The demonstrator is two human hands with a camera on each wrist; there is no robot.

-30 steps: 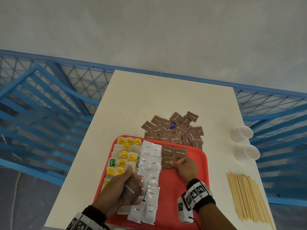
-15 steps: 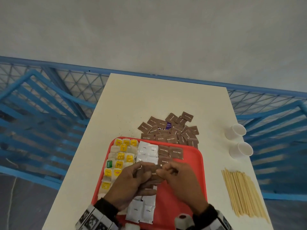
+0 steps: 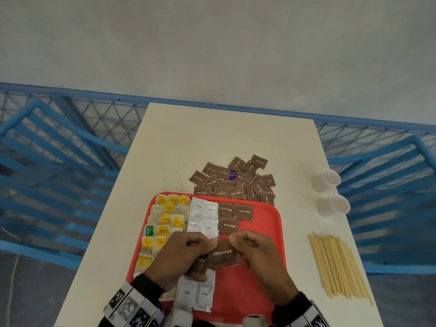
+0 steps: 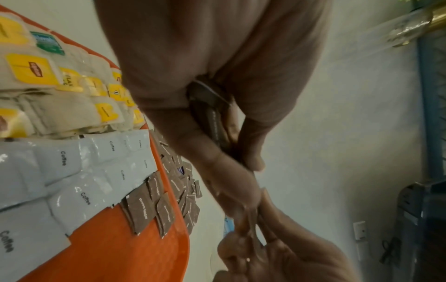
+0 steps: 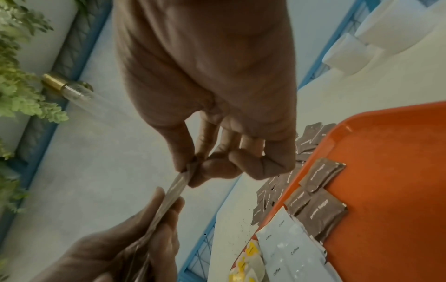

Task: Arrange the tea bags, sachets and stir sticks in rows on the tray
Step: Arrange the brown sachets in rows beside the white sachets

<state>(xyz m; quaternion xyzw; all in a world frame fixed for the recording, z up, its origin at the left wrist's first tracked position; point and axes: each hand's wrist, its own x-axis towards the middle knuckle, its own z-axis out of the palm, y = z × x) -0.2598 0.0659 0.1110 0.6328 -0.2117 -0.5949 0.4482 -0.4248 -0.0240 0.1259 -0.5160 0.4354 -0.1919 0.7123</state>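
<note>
A red tray (image 3: 267, 232) lies at the table's near edge. On it are tea bags (image 3: 165, 223) in columns at the left, white coffee sachets (image 3: 203, 218) beside them, and three brown sugar sachets (image 3: 233, 214) to their right. Above the tray's middle my left hand (image 3: 207, 244) grips a small stack of brown sugar sachets (image 3: 221, 256). My right hand (image 3: 236, 241) pinches the stack's top sachet (image 5: 178, 183) at its far edge. The stack (image 4: 212, 114) shows between thumb and fingers in the left wrist view. Wooden stir sticks (image 3: 337, 265) lie on the table to the right of the tray.
A loose pile of brown sugar sachets (image 3: 236, 180) lies on the table just beyond the tray. Two white paper cups (image 3: 328, 180) lie on their sides at the right edge. Blue railings surround the white table (image 3: 212, 138).
My right hand left the brown sachets laid on the tray and came back to my left hand. It now pinches a sachet from the stack held there.
</note>
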